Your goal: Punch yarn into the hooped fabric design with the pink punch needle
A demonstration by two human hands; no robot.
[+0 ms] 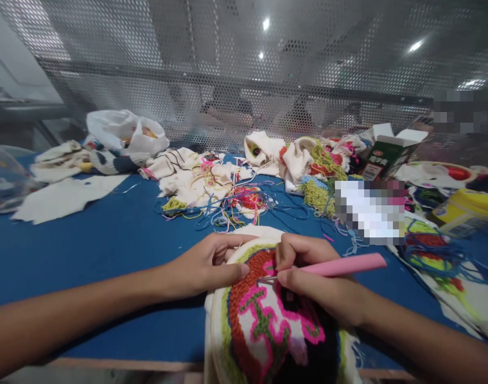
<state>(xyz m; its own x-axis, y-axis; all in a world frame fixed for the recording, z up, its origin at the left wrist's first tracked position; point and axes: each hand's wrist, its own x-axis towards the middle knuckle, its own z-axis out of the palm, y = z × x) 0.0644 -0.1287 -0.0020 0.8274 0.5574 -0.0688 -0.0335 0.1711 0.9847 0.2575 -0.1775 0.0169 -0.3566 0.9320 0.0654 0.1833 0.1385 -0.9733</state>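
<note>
A round embroidery hoop with cream cloth (292,325) stands tilted at the table's near edge. Its looped yarn design has a lime rim, a rust-red band, pink outlines, green shapes and a black area. My left hand (212,266) grips the hoop's upper left edge, thumb on the red loops and fingers behind the cloth. Between the thumb and fingers of my right hand (319,282) is a punch needle with a pink handle (351,264). Its thin metal tip points left and meets the cloth beside the pink outline. Exactly how deep the tip sits cannot be made out.
Tangled yarn (247,197) and cloth scraps lie beyond the hoop. A white plastic bag (126,133) stands at the back left. To the right are a green box (383,154), a yellow-lidded tub (470,208) and more yarn-covered cloth (428,240). A perforated metal screen (228,64) rises behind the table.
</note>
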